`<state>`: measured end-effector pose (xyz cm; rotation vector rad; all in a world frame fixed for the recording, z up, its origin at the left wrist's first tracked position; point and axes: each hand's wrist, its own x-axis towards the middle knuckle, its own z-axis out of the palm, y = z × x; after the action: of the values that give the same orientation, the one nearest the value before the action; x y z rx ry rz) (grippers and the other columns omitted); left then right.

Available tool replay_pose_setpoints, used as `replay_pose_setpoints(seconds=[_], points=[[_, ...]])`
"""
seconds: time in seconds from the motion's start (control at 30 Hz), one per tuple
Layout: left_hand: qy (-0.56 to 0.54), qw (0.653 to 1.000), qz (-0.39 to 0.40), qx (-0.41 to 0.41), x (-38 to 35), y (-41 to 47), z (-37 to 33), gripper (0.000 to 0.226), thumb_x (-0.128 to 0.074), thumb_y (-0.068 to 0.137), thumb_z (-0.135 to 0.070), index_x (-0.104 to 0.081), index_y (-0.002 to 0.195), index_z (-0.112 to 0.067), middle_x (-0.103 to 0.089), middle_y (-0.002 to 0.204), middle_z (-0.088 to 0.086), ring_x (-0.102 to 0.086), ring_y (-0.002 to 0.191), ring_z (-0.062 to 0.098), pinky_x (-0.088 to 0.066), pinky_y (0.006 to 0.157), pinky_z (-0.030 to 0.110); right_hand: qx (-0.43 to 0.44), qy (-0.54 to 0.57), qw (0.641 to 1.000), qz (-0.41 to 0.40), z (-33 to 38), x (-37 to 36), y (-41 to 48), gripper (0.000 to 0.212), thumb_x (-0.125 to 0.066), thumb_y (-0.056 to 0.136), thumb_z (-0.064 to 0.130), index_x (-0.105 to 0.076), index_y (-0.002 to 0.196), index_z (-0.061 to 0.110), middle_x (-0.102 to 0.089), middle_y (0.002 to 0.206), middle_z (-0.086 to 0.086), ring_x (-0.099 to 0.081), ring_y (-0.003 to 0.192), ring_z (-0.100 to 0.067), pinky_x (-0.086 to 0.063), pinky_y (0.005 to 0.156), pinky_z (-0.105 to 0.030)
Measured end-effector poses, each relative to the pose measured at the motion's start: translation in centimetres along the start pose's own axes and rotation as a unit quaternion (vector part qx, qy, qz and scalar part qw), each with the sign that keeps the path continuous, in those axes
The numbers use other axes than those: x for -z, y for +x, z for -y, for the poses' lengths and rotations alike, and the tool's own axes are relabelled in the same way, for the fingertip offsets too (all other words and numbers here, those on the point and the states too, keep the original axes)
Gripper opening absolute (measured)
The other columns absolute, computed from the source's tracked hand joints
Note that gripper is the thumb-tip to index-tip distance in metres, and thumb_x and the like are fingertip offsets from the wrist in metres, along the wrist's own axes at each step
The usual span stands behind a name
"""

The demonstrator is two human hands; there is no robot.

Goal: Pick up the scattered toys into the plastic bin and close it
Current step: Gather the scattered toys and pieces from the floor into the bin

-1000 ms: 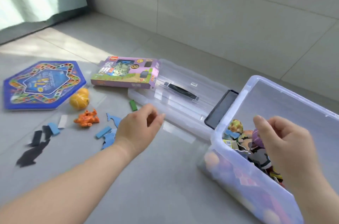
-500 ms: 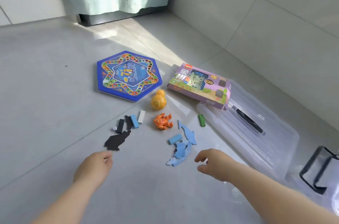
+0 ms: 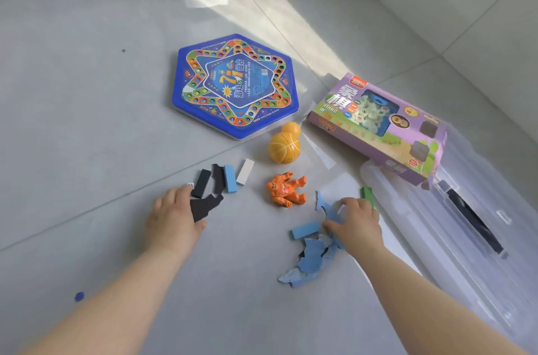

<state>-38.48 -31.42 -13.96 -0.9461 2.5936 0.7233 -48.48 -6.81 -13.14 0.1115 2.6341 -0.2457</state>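
Fingers and thumb of our left hand (image 3: pixel 171 218) pinch the black flat piece (image 3: pixel 207 205) at its near edge, while our right hand (image 3: pixel 358 223) curls over the blue flat piece (image 3: pixel 327 210), thumb and forefinger at its edges. Between our hands stands the orange figure (image 3: pixel 286 189), with the yellow ball toy (image 3: pixel 283 148) just beyond it, and open grey floor (image 3: pixel 72 122) spreads to our left. Just right of our right hand the clear bin lid (image 3: pixel 422 238) lies flat near the wall, the purple box (image 3: pixel 378 127) leaning on its far corner.

Clear plastic lid (image 3: pixel 454 238), matt, perhaps foam, shark piece (image 3: pixel 308 264)
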Motion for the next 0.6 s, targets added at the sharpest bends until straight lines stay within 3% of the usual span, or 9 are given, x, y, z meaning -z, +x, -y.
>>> replay_pose_setpoints(seconds=[0.13,0.23,0.27,0.37,0.43,0.5,0.57,0.6], points=[[-0.077,0.996,0.011,0.047,-0.1,0.5,-0.1,0.068,-0.070,0.075,-0.016,-0.035,0.133,-0.013,-0.052,0.124,0.013,-0.043,0.118,0.033,-0.039,0.096,0.040,-0.040,0.087,0.994,0.056,0.3,0.2,1.9,0.052,-0.065,0.082,0.028,-0.037,0.123,0.013,-0.053,0.104,-0.007,-0.052,0.094,-0.026,-0.043,0.072,-0.033],[-0.102,0.992,0.028,0.072,-0.2,0.5,0.6,0.075,-0.075,0.070,-0.016,-0.031,0.131,-0.014,-0.054,0.118,0.014,-0.051,0.112,0.033,-0.044,0.091,0.041,-0.038,0.076,0.994,0.075,0.2,0.1,2.2,0.026,-0.065,0.083,0.027,-0.043,0.088,0.013,-0.048,0.082,-0.003,-0.045,0.080,-0.021,-0.037,0.060,-0.028],[-0.116,0.990,0.034,0.076,-0.1,0.4,0.7,0.076,-0.075,0.069,-0.015,-0.030,0.130,-0.014,-0.054,0.117,0.013,-0.055,0.107,0.033,-0.046,0.090,0.041,-0.036,0.076,0.993,0.080,0.2,0.0,2.2,0.028,-0.065,0.082,0.027,-0.040,0.075,0.015,-0.045,0.075,-0.001,-0.044,0.077,-0.020,-0.034,0.055,-0.025],[-0.150,0.984,0.052,0.080,-0.2,-0.1,0.4,0.062,-0.069,0.075,-0.010,-0.031,0.125,-0.012,-0.049,0.105,0.007,-0.055,0.091,0.028,-0.045,0.078,0.033,-0.008,0.063,0.995,0.072,-0.2,-0.4,2.0,0.032,-0.063,0.082,0.024,-0.038,0.064,0.016,-0.046,0.078,-0.005,-0.043,0.080,-0.023,-0.033,0.053,-0.026],[-0.144,0.986,0.062,0.062,-0.4,-0.6,0.3,0.036,-0.064,0.081,-0.010,-0.045,0.111,-0.010,-0.050,0.094,0.003,-0.052,0.088,0.027,-0.038,0.069,0.028,0.016,0.134,0.991,0.022,-0.4,-0.2,1.4,0.018,-0.057,0.085,0.014,-0.046,0.071,0.012,-0.049,0.076,-0.007,-0.045,0.078,-0.025,-0.035,0.054,-0.025],[-0.143,0.987,0.063,0.043,-0.3,-1.2,0.5,0.009,-0.062,0.084,-0.017,-0.054,0.080,-0.014,-0.054,0.076,-0.001,-0.053,0.079,0.027,-0.034,0.059,0.028,0.011,0.284,0.959,0.015,-0.5,1.2,0.1,0.018,-0.054,0.087,0.007,-0.048,0.072,0.013,-0.048,0.062,-0.005,-0.047,0.063,-0.025,-0.037,0.048,-0.023],[-0.147,0.987,0.047,0.036,0.3,-1.5,0.7,0.027,-0.060,0.086,-0.025,-0.050,0.062,-0.016,-0.051,0.065,-0.003,-0.050,0.068,0.023,-0.031,0.053,0.026,0.071,0.298,0.949,0.080,-0.6,2.8,-1.6,0.024,-0.058,0.086,0.009,-0.048,0.067,0.019,-0.048,0.063,-0.002,-0.046,0.057,-0.017,-0.039,0.049,-0.020],[-0.137,0.990,0.026,0.037,0.6,-1.4,0.9,0.031,-0.058,0.087,-0.028,-0.049,0.060,-0.015,-0.048,0.065,-0.002,-0.049,0.068,0.024,-0.030,0.053,0.027,0.131,0.227,0.958,0.120,-0.6,3.0,-2.1,0.025,-0.060,0.085,0.011,-0.049,0.066,0.023,-0.050,0.070,0.001,-0.047,0.063,-0.013,-0.039,0.056,-0.019]])
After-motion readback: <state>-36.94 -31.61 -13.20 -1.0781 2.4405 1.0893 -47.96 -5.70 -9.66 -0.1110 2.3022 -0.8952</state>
